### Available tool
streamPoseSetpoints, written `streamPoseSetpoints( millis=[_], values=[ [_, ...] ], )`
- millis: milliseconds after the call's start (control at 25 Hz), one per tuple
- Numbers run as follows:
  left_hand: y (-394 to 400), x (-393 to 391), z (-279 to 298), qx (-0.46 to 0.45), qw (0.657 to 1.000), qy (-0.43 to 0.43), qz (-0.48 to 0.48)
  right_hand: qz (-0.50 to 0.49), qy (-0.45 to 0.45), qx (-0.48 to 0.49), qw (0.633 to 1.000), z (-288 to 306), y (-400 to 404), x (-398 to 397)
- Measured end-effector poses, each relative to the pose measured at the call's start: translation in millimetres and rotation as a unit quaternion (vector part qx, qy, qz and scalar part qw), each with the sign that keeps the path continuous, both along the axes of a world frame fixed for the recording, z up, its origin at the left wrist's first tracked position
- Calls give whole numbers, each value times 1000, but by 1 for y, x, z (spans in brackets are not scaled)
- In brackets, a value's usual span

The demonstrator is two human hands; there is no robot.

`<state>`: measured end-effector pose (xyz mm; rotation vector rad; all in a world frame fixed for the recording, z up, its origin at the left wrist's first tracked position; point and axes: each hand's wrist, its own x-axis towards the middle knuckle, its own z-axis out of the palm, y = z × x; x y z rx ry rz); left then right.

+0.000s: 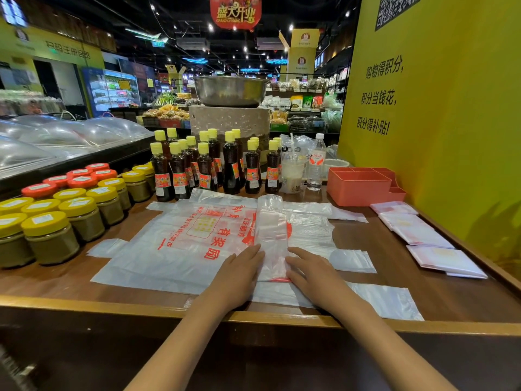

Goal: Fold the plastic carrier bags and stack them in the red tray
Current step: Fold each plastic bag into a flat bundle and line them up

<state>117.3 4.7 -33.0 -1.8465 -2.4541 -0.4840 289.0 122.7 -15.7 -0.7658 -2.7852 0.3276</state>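
A pile of flat white carrier bags [180, 244] with red print lies spread on the wooden table [56, 289]. On top, a bag folded into a long narrow strip [272, 232] runs away from me. My left hand [239, 275] lies flat with straight fingers on the strip's left edge at its near end. My right hand [307, 272] presses flat on its right edge. The red tray [363, 187] stands at the back right and looks to hold no bags. Three folded bags [417, 232] lie in a row along the right side of the table.
Yellow-lidded and red-lidded jars [56, 218] crowd the left side. Dark sauce bottles [203, 165] stand in rows behind the bags. A drink cup [291, 173] and a water bottle [316, 165] stand beside the tray. A yellow wall [451, 122] bounds the right.
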Motion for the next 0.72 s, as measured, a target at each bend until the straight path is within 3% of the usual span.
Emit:
streamPoseSetpoints(
  millis=[160,480,720],
  values=[
    [0,-5,-3,-48,999,-15,3,13,-10,-4,1000,-2,1,1],
    [0,-6,-5,-45,998,-48,-12,19,21,12,1000,3,8,-15],
    [-5,-3,-3,-30,997,-72,-26,58,-69,41,995,4,25,-49]
  ],
)
